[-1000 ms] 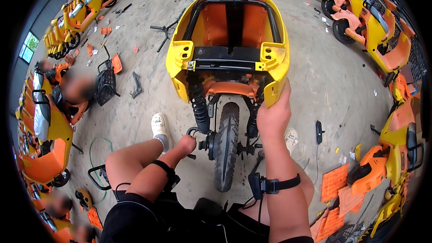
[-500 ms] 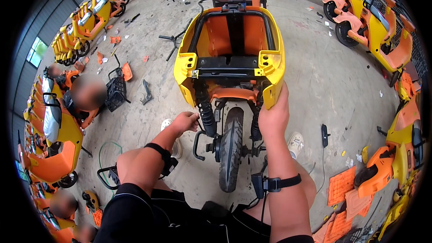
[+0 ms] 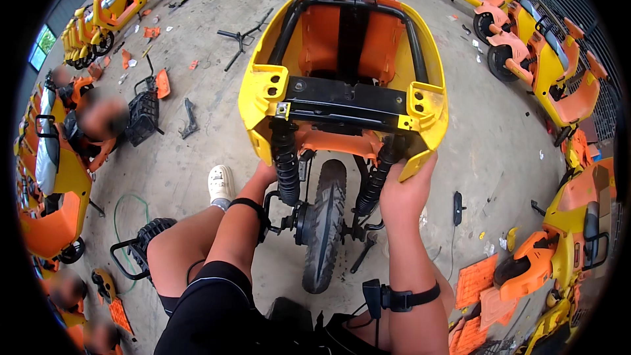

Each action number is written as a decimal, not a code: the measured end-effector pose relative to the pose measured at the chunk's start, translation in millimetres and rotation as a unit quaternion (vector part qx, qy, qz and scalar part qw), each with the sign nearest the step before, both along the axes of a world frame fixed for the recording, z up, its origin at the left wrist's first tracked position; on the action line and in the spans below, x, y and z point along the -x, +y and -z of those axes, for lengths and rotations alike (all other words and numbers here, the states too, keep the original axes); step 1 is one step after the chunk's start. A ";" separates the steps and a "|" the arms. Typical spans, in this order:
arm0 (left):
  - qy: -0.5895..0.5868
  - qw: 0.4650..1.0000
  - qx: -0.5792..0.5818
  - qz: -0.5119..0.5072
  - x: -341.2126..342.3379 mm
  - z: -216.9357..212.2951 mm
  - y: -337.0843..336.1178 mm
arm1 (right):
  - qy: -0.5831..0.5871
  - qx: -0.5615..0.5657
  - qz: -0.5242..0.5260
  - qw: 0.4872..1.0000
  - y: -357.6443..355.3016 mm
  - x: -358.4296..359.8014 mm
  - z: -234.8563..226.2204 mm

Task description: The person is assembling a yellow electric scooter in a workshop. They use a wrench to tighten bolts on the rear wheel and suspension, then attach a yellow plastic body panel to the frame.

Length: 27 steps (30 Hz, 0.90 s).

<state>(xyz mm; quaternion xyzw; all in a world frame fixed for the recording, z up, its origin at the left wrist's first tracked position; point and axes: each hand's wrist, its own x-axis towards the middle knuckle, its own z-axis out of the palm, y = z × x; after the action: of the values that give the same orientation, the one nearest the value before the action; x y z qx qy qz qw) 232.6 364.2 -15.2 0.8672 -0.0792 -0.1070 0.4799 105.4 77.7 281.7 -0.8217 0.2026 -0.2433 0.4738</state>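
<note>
Scooter rear (image 3: 342,112) stands just ahead: right hand (image 3: 404,187) has its fingers closed on the yellow shell's lower corner, left hand (image 3: 263,176) reaches by the left shock absorber (image 3: 286,161), grip hidden. Steadying the shell seems wise. Beyond the left fingers, a black crate (image 3: 141,118), contents unclear.

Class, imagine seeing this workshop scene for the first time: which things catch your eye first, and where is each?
The yellow scooter body with its orange inside fills the upper centre, above its black rear wheel. The left hand reaches by the left shock absorber; the right hand grips the body's lower right edge. More orange and yellow scooters line the right side.
</note>
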 end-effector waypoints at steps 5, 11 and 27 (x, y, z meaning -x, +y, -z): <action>0.098 0.994 0.053 -0.010 -0.9 5.1 -8.3 | -0.038 0.046 0.019 0.998 -1.4 -5.0 19.4; 0.210 0.972 0.080 -0.068 15.8 -27.3 -15.0 | -0.062 0.045 0.032 0.997 0.2 -7.7 27.2; 0.165 0.964 0.141 -0.151 53.4 -62.0 25.3 | -0.090 0.013 0.078 0.993 15.4 -14.9 22.5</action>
<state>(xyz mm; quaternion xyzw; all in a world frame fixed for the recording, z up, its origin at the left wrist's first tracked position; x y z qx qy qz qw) 179.3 389.5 46.8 0.7633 0.1187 -0.1623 0.6140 120.3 93.2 259.2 -0.7842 0.2201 -0.3548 0.4590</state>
